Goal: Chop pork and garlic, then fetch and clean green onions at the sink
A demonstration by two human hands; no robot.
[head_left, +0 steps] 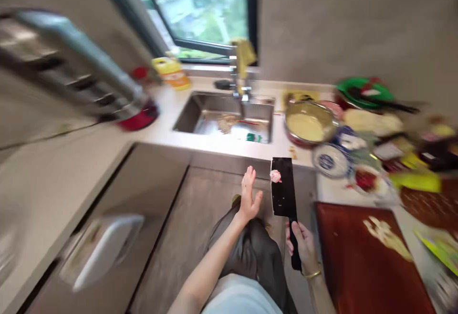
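My right hand [302, 247] is wrapped round the black handle of a cleaver [284, 194], its blade pointing up and away from me. A small pink lump [275, 176], perhaps raw meat, clings to the flat of the blade near its left edge. Just left of the blade is my left hand [249, 197], fingers stretched out and thumb apart, with nothing in it. Both hands are over the floor in front of the sink [193, 113]. At my right lies a red-brown cutting board [354, 256] bearing pale sliced pieces [386, 235].
A metal pot [310, 123], a blue-and-white dish [329, 160] and several packets crowd the right counter. A green basin [363, 92] stands behind them. The faucet [238, 78] rises behind the sink, near a yellow jug [171, 72]. An open window [203, 8] is above.
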